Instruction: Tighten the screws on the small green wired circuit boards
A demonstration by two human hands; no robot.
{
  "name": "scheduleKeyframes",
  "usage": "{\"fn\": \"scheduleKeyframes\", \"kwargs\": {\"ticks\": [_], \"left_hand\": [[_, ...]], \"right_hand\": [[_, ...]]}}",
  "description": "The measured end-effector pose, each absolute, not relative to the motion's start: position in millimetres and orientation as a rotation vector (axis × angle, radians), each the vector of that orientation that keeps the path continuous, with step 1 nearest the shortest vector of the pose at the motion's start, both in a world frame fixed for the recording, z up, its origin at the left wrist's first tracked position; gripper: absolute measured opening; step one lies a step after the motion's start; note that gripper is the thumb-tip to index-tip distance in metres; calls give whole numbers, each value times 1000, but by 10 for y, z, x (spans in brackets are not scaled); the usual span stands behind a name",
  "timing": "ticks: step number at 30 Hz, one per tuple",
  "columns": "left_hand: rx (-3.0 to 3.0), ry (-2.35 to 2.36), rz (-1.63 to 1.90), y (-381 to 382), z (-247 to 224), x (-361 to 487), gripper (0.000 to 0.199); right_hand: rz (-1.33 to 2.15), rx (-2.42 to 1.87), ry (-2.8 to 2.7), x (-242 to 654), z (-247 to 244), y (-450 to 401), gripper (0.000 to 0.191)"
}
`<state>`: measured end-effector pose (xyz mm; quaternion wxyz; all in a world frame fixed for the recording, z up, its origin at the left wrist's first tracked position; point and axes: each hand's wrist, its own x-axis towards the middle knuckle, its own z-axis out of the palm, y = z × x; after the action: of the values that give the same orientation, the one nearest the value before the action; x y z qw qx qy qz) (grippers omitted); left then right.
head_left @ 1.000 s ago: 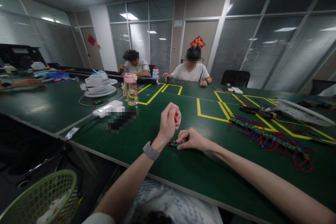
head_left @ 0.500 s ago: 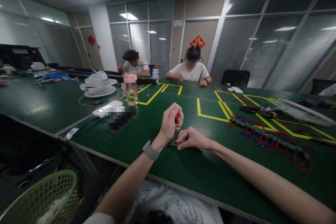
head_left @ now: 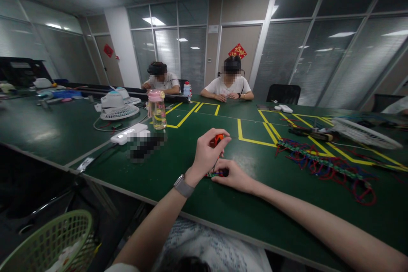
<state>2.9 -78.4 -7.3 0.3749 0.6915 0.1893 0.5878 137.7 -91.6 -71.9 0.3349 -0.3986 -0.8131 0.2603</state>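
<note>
My left hand (head_left: 204,153), with a watch at its wrist, is closed around the orange handle of a screwdriver (head_left: 219,139). The tool stands nearly upright, and its thin dark shaft runs down toward a small green circuit board (head_left: 211,174) on the table. My right hand (head_left: 235,176) grips the board from the right with thumb and fingers. Red and blue wires come off the board beside these fingers. Exactly where the tip meets the board is too small to tell.
A row of wired circuit boards (head_left: 321,159) lies to the right, near a white fan grille (head_left: 366,133). A bottle (head_left: 157,110), a white power strip (head_left: 127,134) and white fans (head_left: 117,108) are at left. Two people sit across the green table (head_left: 191,204). A green basket (head_left: 47,238) stands below.
My left hand has turned, with its fingers more spread around the screwdriver, so more of the orange handle shows. My right hand still holds the board. The view has shifted slightly.
</note>
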Motion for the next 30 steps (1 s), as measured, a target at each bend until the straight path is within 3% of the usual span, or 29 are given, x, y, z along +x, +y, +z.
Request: {"fn": "scheduleKeyframes", "kwargs": {"ticks": [5, 12, 21, 30], "left_hand": [[1821, 394, 1549, -795, -51, 2, 27], [1492, 232, 1284, -650, -14, -41, 31], [1781, 495, 1602, -629, -7, -114, 13], [1647, 301, 1346, -625, 3, -118, 29]], "right_hand": [[663, -1037, -2121, 1388, -727, -911, 8], [625, -1030, -2152, 1394, -731, -922, 8], [603, -997, -2159, 1406, -744, -923, 9], [572, -1016, -2185, 1408, -733, -939, 10]]}}
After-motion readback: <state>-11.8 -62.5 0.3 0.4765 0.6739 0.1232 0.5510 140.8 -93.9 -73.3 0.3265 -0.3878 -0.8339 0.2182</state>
